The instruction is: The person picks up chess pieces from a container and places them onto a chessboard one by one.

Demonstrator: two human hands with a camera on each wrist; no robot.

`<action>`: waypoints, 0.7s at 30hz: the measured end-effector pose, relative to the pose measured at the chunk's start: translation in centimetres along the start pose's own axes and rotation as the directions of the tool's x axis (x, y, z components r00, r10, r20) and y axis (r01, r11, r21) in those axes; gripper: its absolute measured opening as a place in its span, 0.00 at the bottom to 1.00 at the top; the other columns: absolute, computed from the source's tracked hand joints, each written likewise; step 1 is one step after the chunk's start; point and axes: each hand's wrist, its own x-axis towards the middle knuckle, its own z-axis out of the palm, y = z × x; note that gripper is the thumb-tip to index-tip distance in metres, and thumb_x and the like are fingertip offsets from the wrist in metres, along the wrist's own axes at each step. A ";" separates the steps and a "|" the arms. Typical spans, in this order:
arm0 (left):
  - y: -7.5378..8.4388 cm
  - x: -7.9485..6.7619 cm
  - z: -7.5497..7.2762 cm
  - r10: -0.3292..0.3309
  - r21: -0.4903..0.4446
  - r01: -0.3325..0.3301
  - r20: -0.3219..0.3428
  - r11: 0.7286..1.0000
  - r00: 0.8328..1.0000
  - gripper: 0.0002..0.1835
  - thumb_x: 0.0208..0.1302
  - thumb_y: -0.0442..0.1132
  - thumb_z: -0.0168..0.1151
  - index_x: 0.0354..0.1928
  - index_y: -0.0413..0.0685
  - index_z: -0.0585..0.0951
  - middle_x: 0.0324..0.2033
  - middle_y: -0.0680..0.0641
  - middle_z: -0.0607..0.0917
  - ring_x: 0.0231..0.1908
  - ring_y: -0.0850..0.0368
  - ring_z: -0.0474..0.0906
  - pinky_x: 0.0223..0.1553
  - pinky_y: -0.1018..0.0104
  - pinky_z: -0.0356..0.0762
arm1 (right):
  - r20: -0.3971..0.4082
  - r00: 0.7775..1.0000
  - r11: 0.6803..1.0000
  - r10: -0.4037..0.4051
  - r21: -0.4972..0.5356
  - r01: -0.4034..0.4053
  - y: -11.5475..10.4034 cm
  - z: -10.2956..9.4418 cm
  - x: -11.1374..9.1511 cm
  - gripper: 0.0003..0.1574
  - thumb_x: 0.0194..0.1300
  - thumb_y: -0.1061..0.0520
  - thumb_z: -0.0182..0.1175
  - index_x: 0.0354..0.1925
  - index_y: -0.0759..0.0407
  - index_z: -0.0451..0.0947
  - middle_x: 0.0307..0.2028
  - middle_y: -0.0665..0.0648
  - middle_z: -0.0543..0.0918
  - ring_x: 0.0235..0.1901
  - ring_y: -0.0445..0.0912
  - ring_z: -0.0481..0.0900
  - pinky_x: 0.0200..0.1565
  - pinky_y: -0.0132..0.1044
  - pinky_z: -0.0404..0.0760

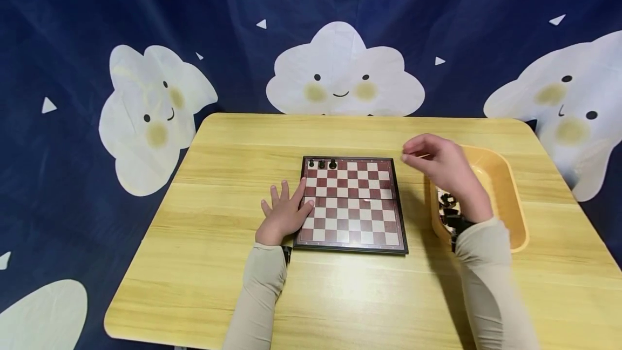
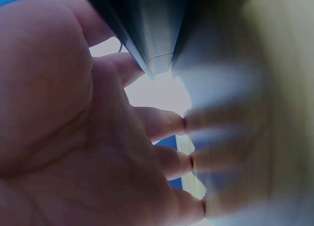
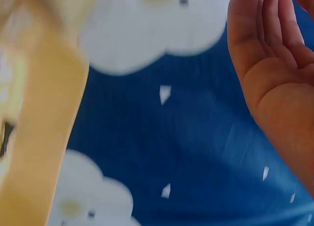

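Observation:
A chessboard (image 1: 347, 220) with dark red and white squares lies flat on the table, its frame black. Several small black chess pieces stand in a row at its far left corner, among them the end piece (image 1: 332, 164). My left hand (image 1: 282, 215) rests at the board's left edge, fingers spread, thumb and forefinger overlapping the frame. The left wrist view shows its palm (image 2: 98, 133) beside the dark board edge (image 2: 162, 30). Raised between board and bin, my right hand (image 1: 444, 169) has bent fingers and a gap to the thumb; no piece shows there. Its fingertips are cut off in the right wrist view.
A yellow bin (image 1: 505, 193) stands right of the board, under my right wrist, with black and white pieces (image 1: 448, 200) in its left part. The wooden table (image 1: 194, 274) has rounded corners. A dark blue curtain (image 1: 233, 36) with cloud prints hangs behind it.

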 end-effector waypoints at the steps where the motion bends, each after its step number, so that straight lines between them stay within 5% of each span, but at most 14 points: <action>1: 0.0 0.0 0.0 -0.001 0.001 0.001 -0.001 1.000 1.000 0.37 0.81 0.57 0.46 0.84 0.62 0.48 0.81 0.33 0.37 0.78 0.30 0.21 0.69 0.25 0.20 | -0.035 0.999 1.000 0.010 0.002 -0.010 0.3 -0.8 -0.4 0.15 0.70 0.54 0.69 0.50 0.62 0.84 0.43 0.54 0.88 0.39 0.42 0.84 0.38 0.25 0.79; 8: -0.1 0.0 0.2 -0.011 0.008 0.011 0.008 1.000 1.000 0.37 0.81 0.58 0.46 0.84 0.63 0.48 0.81 0.34 0.37 0.78 0.31 0.20 0.70 0.26 0.20 | -0.204 0.972 0.993 0.116 0.057 -0.106 3.0 -4.8 -2.8 0.17 0.69 0.54 0.70 0.50 0.62 0.83 0.34 0.29 0.84 0.33 0.30 0.82 0.32 0.22 0.77; 21: 0.1 0.1 0.0 -0.003 -0.006 0.003 0.002 1.000 1.000 0.37 0.81 0.57 0.46 0.84 0.62 0.48 0.81 0.34 0.37 0.78 0.31 0.20 0.69 0.25 0.20 | -0.266 0.942 0.977 0.204 0.124 -0.176 6.2 -7.9 -4.5 0.15 0.69 0.55 0.69 0.49 0.61 0.82 0.31 0.28 0.83 0.31 0.27 0.82 0.33 0.18 0.78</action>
